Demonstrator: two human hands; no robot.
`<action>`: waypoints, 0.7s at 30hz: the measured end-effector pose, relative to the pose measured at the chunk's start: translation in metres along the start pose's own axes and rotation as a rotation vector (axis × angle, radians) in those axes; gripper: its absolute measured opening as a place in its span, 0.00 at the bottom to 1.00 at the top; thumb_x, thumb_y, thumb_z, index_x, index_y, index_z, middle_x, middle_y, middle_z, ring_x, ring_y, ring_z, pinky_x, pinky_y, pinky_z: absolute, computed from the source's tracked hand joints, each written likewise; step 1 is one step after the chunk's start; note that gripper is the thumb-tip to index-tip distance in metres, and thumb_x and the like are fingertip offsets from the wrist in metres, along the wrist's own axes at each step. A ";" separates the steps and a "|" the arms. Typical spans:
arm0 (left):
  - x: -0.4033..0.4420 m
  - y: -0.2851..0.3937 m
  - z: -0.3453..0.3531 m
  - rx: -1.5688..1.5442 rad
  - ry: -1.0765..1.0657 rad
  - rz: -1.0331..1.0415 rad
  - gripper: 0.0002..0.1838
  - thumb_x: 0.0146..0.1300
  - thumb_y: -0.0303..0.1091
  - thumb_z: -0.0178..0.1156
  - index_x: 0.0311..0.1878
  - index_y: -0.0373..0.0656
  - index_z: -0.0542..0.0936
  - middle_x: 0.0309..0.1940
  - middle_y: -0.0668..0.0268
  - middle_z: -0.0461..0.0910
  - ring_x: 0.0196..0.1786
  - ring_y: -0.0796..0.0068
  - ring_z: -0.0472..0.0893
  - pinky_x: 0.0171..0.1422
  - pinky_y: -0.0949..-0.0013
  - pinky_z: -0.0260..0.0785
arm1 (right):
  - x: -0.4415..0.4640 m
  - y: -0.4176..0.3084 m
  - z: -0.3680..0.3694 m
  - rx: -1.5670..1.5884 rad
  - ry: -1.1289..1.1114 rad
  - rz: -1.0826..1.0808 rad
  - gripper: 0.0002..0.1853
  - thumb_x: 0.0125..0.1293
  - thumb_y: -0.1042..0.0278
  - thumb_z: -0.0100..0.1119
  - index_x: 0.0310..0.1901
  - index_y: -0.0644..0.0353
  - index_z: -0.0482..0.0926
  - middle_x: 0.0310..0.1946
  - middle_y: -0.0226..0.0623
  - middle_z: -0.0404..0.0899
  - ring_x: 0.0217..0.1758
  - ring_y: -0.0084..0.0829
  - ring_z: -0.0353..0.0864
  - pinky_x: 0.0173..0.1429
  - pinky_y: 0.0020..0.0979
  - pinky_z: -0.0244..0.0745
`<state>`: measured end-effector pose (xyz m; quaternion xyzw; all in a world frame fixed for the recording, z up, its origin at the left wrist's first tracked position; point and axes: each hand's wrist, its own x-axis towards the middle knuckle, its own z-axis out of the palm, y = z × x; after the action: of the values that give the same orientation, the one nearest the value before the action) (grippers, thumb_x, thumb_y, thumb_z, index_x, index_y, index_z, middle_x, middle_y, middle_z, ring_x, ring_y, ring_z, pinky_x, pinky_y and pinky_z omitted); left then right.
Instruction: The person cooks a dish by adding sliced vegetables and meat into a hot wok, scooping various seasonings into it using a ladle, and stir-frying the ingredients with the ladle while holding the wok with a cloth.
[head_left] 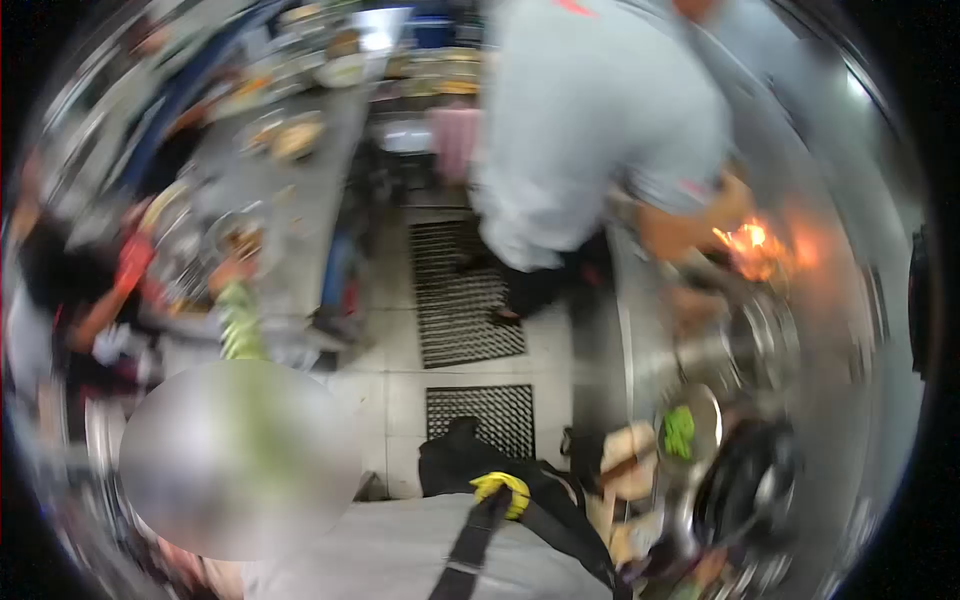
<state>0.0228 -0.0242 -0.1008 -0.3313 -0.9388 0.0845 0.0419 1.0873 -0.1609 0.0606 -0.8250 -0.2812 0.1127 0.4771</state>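
Observation:
The picture is smeared by motion. At the bottom left edge, a strip of bare skin (215, 578) shows beside my grey shirt (370, 545); it may be my left arm, and no fingers can be made out. My right hand does not show clearly. A black strap (470, 560) and a yellow band (503, 492) lie across my front. To my right, a metal bowl (708, 425) holds green leaves (679, 432), with a dark wok (748, 485) beside it.
A co-worker in a light shirt (600, 120) leans over the stove by a flame (757, 245). On the left, a green-sleeved arm (240, 320) reaches toward a bowl on the steel counter (305, 195). Black mats (465, 300) lie on the tiled floor.

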 end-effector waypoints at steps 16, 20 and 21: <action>-0.090 -0.005 -0.012 -2.046 -0.116 -0.175 0.11 0.64 0.41 0.63 0.45 0.48 0.80 0.37 0.73 0.80 0.35 0.80 0.77 0.39 0.78 0.71 | 0.168 -0.106 0.050 0.340 -0.204 0.143 0.09 0.59 0.76 0.58 0.42 0.63 0.73 0.22 0.32 0.75 0.15 0.22 0.72 0.14 0.28 0.67; -0.201 0.042 -0.065 -2.015 -0.264 -0.060 0.08 0.65 0.40 0.62 0.36 0.54 0.73 0.27 0.78 0.74 0.27 0.87 0.71 0.28 0.80 0.64 | 0.237 -0.093 0.063 0.055 -0.369 0.121 0.10 0.57 0.78 0.57 0.41 0.61 0.75 0.21 0.32 0.73 0.15 0.24 0.72 0.14 0.31 0.66; -0.226 0.051 -0.070 -2.007 -0.305 0.018 0.08 0.66 0.40 0.62 0.36 0.54 0.72 0.25 0.78 0.73 0.24 0.86 0.71 0.25 0.81 0.62 | 0.248 -0.091 0.065 0.050 -0.380 0.110 0.08 0.56 0.78 0.58 0.38 0.62 0.74 0.20 0.33 0.73 0.15 0.25 0.72 0.14 0.32 0.65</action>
<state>0.2393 -0.1180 -0.0462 -0.2064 -0.5690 -0.7014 -0.3764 1.2278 0.0634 0.1241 -0.7909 -0.3179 0.2994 0.4286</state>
